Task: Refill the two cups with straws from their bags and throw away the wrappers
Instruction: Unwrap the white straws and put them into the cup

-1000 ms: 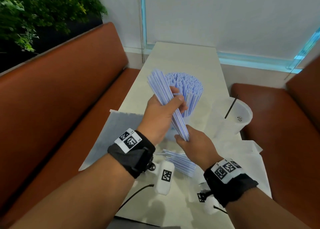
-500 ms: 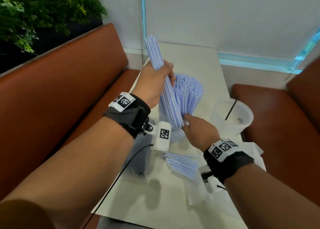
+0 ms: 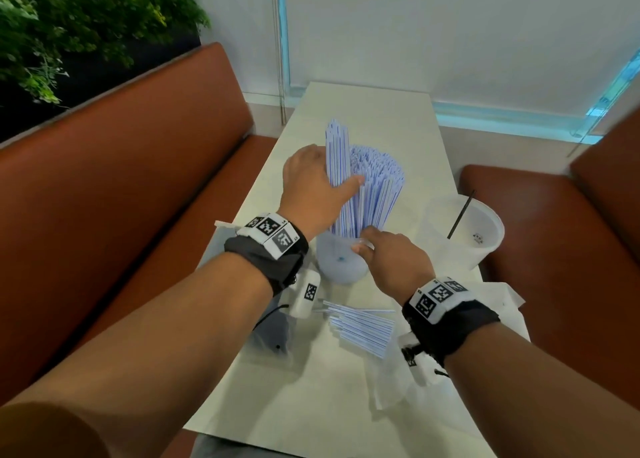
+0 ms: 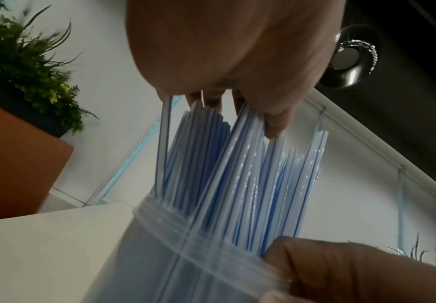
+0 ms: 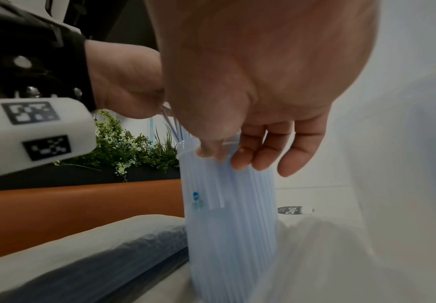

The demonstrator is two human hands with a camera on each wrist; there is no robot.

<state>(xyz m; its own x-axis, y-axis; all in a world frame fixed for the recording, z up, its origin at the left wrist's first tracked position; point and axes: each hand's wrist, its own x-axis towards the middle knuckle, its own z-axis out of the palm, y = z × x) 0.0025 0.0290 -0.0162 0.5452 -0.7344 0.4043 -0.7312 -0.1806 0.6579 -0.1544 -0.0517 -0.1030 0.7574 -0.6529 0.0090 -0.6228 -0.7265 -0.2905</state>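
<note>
A bundle of blue-striped straws (image 3: 337,180) is gripped upright by the left hand (image 3: 311,187) in the near cup (image 3: 341,260) on the table (image 3: 381,111), whose rim is pinched by the right hand (image 3: 391,260), while loose straws (image 3: 360,326) lie nearby.

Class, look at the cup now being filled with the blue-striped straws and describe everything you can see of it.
The cup is translucent, frosted plastic with a ribbed rim and a small blue mark on its wall. It stands upright on the pale table, packed with white, blue-striped straws that fan well above its rim. The right hand steadies it at the rim, thumb on the lip; the left hand grips a bundle of straws being fed in.
</note>
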